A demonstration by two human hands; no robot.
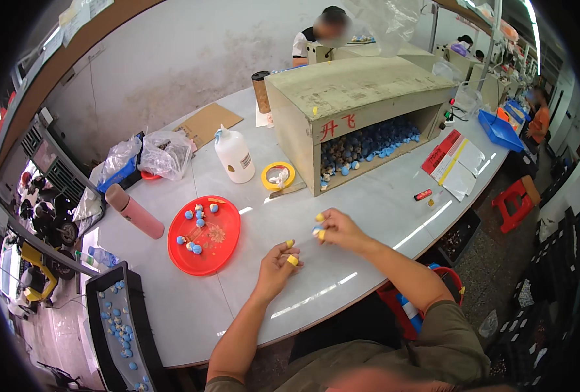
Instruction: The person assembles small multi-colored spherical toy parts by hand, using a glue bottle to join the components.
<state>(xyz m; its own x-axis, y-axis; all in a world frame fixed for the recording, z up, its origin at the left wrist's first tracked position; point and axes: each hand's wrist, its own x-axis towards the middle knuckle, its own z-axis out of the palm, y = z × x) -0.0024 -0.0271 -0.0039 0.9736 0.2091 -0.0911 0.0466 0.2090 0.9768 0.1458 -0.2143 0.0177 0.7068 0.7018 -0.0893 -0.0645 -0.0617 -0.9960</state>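
Note:
Over the middle of the grey table [251, 228], my right hand [340, 230] pinches a small blue-and-white ball-shaped piece [317, 230] between yellow-covered fingertips. To its left, my left hand [277, 268] hovers palm inward; its yellow-wrapped thumb and finger are apart, with nothing visible between them. A round red plate [174, 253] lies left of my hands, carrying several similar blue-and-cream pieces [196, 249]. Beyond my right hand stands a cream wooden box [362, 85], its open front showing a heap of blue and cream pieces [368, 147].
A pink flask [135, 212], white bottle [234, 155] and yellow tape roll [264, 184] stand around the plate. A black tray [94, 313] of blue pieces sits at the left edge. Red-and-white papers [441, 153] and a red marker [422, 195] lie right. A person [303, 42] sits behind the box.

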